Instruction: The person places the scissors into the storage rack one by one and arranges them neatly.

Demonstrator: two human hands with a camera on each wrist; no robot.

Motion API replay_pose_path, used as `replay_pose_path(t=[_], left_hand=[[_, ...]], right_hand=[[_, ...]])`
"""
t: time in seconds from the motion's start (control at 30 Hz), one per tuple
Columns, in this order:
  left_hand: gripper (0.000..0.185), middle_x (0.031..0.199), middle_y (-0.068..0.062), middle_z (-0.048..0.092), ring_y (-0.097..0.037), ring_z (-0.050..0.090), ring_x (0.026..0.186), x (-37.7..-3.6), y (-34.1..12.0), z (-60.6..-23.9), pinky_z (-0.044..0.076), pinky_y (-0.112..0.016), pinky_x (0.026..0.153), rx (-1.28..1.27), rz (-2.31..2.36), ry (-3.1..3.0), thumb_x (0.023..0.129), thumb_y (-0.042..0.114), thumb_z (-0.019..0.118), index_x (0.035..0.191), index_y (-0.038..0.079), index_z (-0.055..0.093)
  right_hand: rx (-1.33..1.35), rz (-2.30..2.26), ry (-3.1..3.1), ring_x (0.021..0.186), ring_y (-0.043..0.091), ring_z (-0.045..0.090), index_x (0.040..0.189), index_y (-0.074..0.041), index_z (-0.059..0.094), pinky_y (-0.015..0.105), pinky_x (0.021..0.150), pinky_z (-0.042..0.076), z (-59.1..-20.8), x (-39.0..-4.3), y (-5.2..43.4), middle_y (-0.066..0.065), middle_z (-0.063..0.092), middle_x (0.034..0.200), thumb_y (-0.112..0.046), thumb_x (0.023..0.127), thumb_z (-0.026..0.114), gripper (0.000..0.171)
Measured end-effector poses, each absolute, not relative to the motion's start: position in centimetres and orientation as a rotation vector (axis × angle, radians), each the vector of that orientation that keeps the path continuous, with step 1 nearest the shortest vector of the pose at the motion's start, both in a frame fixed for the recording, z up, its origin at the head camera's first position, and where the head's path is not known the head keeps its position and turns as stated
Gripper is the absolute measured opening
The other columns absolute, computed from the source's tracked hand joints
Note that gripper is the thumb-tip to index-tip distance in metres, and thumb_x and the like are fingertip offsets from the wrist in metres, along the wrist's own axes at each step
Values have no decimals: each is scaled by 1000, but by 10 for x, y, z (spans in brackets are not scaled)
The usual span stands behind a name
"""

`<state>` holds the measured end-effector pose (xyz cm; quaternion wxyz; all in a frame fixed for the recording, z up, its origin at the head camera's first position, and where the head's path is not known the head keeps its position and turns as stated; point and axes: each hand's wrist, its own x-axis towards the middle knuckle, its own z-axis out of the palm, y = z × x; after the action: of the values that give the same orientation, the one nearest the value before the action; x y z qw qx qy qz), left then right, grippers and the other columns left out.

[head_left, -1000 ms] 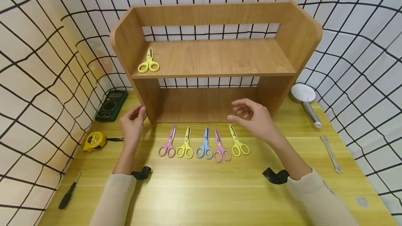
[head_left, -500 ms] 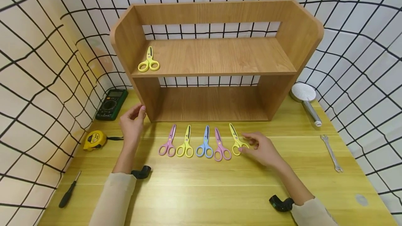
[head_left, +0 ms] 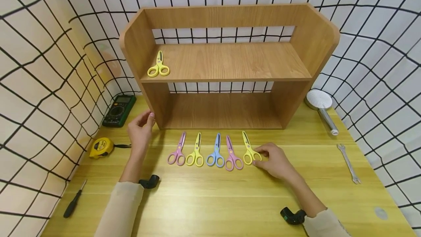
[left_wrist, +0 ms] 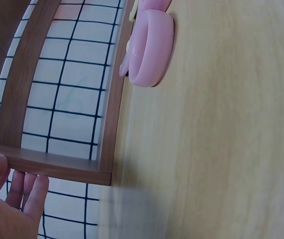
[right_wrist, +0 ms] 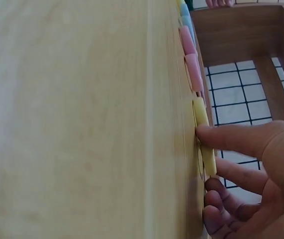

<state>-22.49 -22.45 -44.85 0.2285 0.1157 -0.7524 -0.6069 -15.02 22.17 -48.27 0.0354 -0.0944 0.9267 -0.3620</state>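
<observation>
Five small scissors lie in a row on the wooden table (head_left: 213, 200) in front of a two-level wooden shelf (head_left: 230, 61). My right hand (head_left: 274, 162) pinches the handle of the rightmost yellow scissors (head_left: 248, 149); the right wrist view shows the thumb (right_wrist: 231, 139) on the yellow handle (right_wrist: 202, 117) and the fingers curled below. Left of that pair lie a pink pair (head_left: 232, 156), a blue pair (head_left: 216, 154), another yellow pair (head_left: 195, 154) and a purple-pink pair (head_left: 177, 153). My left hand (head_left: 140, 129) touches the shelf's lower left front corner, fingers relaxed (left_wrist: 30, 191). One more yellow pair (head_left: 159, 67) lies on the upper shelf.
A green multimeter (head_left: 118, 109), a yellow tape measure (head_left: 101, 147) and a black screwdriver (head_left: 74, 204) lie at the left. A shower head (head_left: 320, 105) and a wrench (head_left: 348, 163) lie at the right. White walls with a black grid surround the table.
My right hand came down from in front of the lower shelf to the rightmost yellow scissors and closed on its handle. The left hand stayed at the shelf corner.
</observation>
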Motion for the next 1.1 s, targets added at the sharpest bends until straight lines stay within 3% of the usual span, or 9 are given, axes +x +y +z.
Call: replay_pose_path(t=[0.13,0.3,0.47,0.77,0.93,1.1], left_hand=[[32,120,-20,73,-6,68,97,-230,-229,-460,59,-9,80,321,-1675,-2064,99,22,72,125,4,74],[31,122,-22,72,-10,68,100,-226,-226,-453,59,-10,82,332,-1686,-2069,100,19,70,126,2,73],[32,123,-20,72,-11,67,102,-228,-227,-456,58,-9,82,359,-1683,-2073,100,21,70,126,4,73],[31,114,-13,74,-6,69,96,-230,-228,-463,61,-14,82,324,-1751,-2010,98,23,73,123,4,75],[31,113,-12,74,-5,70,96,-231,-228,-465,61,-15,83,317,-1760,-1999,98,22,72,123,5,74],[33,116,-14,74,-4,70,95,-229,-229,-464,61,-14,83,314,-1754,-2010,99,23,71,126,5,74]], right_hand=[[-229,-1164,2808,92,20,63,117,-5,75,27,77,54,-480,-149,222,9,71,105,-21,82,88,41],[-167,-1284,2684,79,15,64,121,-2,72,22,66,55,-469,-147,225,3,73,89,-21,86,84,42],[-230,-1416,2611,83,14,70,127,1,69,21,71,60,-441,-145,224,7,75,92,-24,90,82,47],[-389,-1743,2539,84,18,69,126,-10,72,26,73,63,-340,-146,189,7,74,100,-25,91,82,39],[-433,-1829,2601,85,18,67,125,-14,73,22,71,61,-289,-170,157,3,75,99,-26,89,83,39],[-419,-1809,2662,89,17,68,128,-17,72,22,72,58,-263,-209,118,2,78,101,-29,89,83,43]])
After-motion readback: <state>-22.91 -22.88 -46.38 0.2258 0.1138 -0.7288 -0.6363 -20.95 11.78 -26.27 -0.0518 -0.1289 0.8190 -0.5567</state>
